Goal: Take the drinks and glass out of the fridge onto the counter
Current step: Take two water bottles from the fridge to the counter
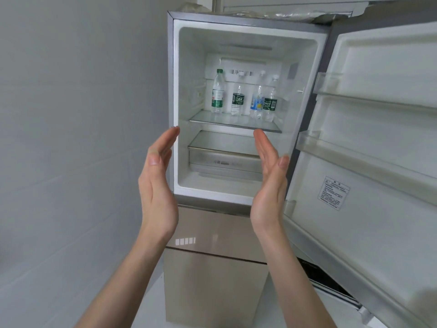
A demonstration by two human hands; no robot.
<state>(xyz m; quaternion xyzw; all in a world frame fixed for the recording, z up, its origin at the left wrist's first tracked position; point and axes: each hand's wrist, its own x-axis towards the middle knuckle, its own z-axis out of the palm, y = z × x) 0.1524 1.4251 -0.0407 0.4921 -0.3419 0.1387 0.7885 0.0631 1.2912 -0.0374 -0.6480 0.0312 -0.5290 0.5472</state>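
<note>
The fridge [176, 67] stands open in front of me. On its glass shelf [227, 121] several clear bottles stand upright in a row: a tall green-capped bottle [218, 92] at the left, a short dark-labelled bottle [237, 100], a blue-labelled bottle [257, 100] and another dark-labelled bottle [270, 102] at the right. Something clear, maybe a glass [283, 104], stands right of them; it is too faint to be sure. My left hand [158, 183] and my right hand [269, 183] are raised before the fridge, palms facing each other, fingers straight, holding nothing, well short of the bottles.
The fridge door [369, 150] is swung open to the right, with door racks [354, 95] that look bare. A clear drawer [224, 162] sits below the shelf. Beige lower doors [212, 268] are closed. A grey tiled wall [71, 138] is on the left.
</note>
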